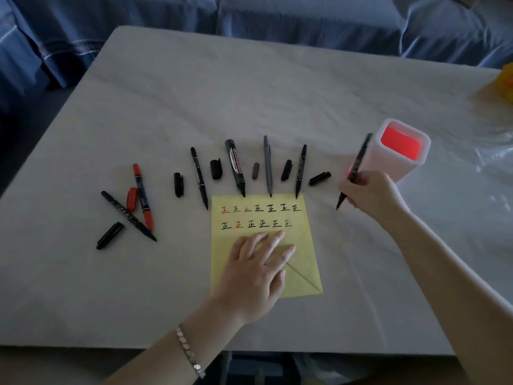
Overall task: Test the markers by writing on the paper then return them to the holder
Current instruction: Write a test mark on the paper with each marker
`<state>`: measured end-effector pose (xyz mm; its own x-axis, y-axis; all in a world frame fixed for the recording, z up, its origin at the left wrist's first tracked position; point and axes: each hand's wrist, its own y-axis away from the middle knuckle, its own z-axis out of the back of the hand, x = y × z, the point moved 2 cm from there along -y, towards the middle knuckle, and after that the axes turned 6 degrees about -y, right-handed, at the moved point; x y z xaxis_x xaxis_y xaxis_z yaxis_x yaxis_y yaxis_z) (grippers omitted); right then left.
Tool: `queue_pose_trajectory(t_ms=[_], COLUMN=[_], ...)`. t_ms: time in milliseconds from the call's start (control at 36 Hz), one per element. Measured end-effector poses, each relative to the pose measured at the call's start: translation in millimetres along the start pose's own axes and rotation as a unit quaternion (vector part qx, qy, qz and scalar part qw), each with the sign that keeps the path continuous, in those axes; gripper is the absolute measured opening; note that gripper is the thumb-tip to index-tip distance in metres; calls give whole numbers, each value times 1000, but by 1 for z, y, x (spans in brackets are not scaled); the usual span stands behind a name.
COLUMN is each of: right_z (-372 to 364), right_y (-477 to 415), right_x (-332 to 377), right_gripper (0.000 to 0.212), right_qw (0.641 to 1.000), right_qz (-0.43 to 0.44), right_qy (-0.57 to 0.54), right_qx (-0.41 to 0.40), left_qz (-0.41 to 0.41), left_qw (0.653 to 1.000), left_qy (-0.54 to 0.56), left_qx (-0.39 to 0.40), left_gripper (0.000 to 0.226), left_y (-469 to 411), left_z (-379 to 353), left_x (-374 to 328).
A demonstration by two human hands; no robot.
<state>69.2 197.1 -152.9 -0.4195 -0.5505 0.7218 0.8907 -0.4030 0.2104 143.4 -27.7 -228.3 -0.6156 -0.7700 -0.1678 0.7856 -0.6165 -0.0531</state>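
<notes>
A forearm wearing a bracelet (pixel 188 348) comes in over the table's (pixel 249 93) front edge. Its left hand (pixel 258 270) lies flat on the near half of the yellow paper (pixel 305 257), fingers straight and slightly apart, pressing it down. The paper sits around the middle of the table's front half, with a diagonal fold at its near right corner. Two rows of characters (pixel 258 216) run across its far half, mostly black, two red.

Just off the paper's right edge, the right hand (pixel 372 195) pinches a black marker (pixel 355 168), uncapped tip down. I cannot tell whether the tip touches the table. Its upper end leans away and crosses in front of the holder (pixel 402 170).

Along the paper's far edge lie four uncapped pens, tips towards it: a thin marker (pixel 199 177), a fat marker (pixel 235 166), a grey pen (pixel 268 165) and a slim marker (pixel 300 170). The last three reach the paper's edge. Loose caps (pixel 216 169) lie between them. Further towards the left edge, a red marker (pixel 143 195) and a crossed marker (pixel 127 215) overlap, with a red cap (pixel 132 199) touching them and a black cap (pixel 110 235) nearer.

The holder stands upright just behind the right hand, towards the right edge, pale-walled and red inside. Clear plastic (pixel 494 151) lies at the right edge, something yellow (pixel 508 81) sits near the far right corner, and blue cloth (pixel 277 18) hangs beyond the far edge.
</notes>
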Motion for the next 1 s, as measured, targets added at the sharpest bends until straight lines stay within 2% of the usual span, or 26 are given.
queue_pose_trajectory(t_ms=[111,250,361,472,611,778,1000], right_z=[0,-15,-27,-39,-55,-69,-75], right_y=[24,42,50,51,50,51,52], right_x=[4,-4,-12,-15,-11,-21,-27], right_gripper=[18,27,23,14,23,37,37], right_qw=[990,967,951,937,927,927,943], right_qz=[48,90,92,71,40,23,36], right_qy=[-126,-236,-295,-341,-362,-332,-281], right_qx=[-33,-6,12,-15,-86,-172,-176], left_qz=[-17,-17,-14,-3,-19,-14,-7], left_qw=[999,1000,999,998,996,995,997], left_qy=[-31,-24,-22,-13,29,55,58], left_qx=[-10,-9,-25,-54,-78,-79,-47], left_gripper=[44,46,41,35,21,38,44], left_y=[-1,-5,-13,-21,-17,-18,-19], left_z=[0,1,4,7,-6,-7,-7], left_x=[-2,-7,-16,-23,-24,-22,-20])
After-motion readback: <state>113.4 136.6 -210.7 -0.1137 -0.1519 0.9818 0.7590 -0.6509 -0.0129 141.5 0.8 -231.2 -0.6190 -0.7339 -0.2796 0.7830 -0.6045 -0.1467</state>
